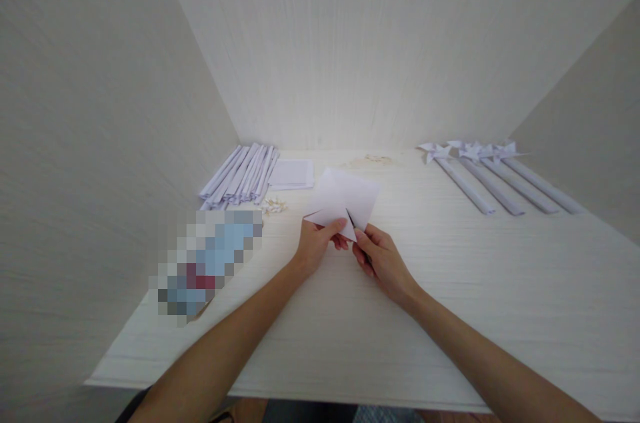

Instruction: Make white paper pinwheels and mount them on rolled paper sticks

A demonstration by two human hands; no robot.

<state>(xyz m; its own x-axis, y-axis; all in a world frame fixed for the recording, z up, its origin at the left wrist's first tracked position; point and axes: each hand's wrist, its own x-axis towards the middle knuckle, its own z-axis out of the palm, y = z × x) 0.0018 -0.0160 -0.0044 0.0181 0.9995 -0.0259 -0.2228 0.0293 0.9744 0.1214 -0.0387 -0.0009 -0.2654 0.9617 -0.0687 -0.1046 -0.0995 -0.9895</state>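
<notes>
A white square sheet of paper (345, 193) is held up above the table between both my hands. My left hand (316, 243) grips its lower left edge, thumb on top and fingers underneath. My right hand (383, 253) is closed at the lower right edge, thumb and fingertips pinched on the paper by a pointed flap. A dark narrow line runs in from the edge near my right thumb; whether it is only a slit or also a blade I cannot tell. Another short slit shows near my left hand.
Rolled paper sticks (243, 173) lie piled at the back left, beside stacked paper squares (291, 173) and small pins (274, 206). A blurred-out object (210, 266) lies at left. Several paper pinwheels (473, 180) on sticks lie back right. Walls enclose the table (500, 290).
</notes>
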